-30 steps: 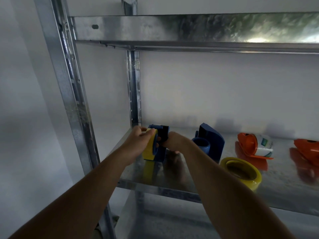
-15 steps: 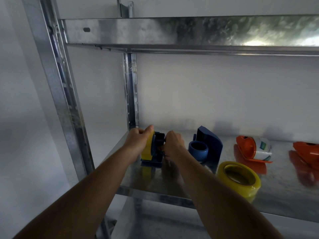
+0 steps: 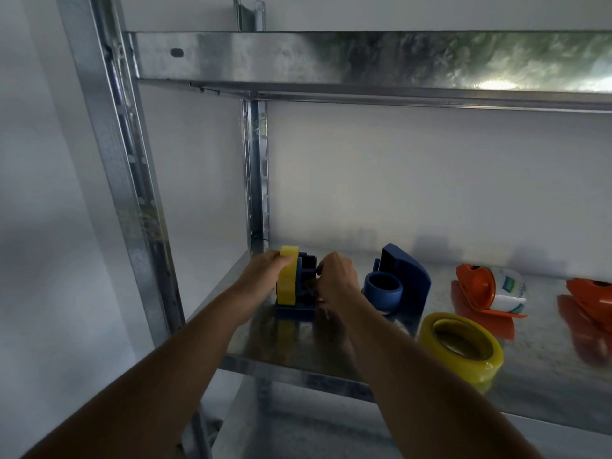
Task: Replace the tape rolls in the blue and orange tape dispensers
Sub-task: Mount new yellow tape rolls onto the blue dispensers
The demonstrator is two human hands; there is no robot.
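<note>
A blue tape dispenser half (image 3: 303, 289) stands on the metal shelf (image 3: 298, 352) at its left end, with a yellow tape roll (image 3: 287, 276) upright against its left side. My left hand (image 3: 265, 271) grips that roll from the left. My right hand (image 3: 336, 279) holds the dispenser's right side with curled fingers. The other blue dispenser part (image 3: 402, 276), with a blue spool ring (image 3: 382, 289), lies to the right. A second yellow roll (image 3: 462, 347) lies flat near the front edge. An orange dispenser part (image 3: 477, 286) holds a white roll (image 3: 508, 288).
Another orange dispenser piece (image 3: 592, 294) sits at the far right edge of the view. An upper shelf beam (image 3: 364, 61) crosses overhead. Steel uprights (image 3: 132, 193) stand at the left, and a white wall lies behind the shelf.
The yellow roll now stands more upright against the blue dispenser half on the shelf. Both hands stay on it, shifted slightly. The camera has moved a little.
</note>
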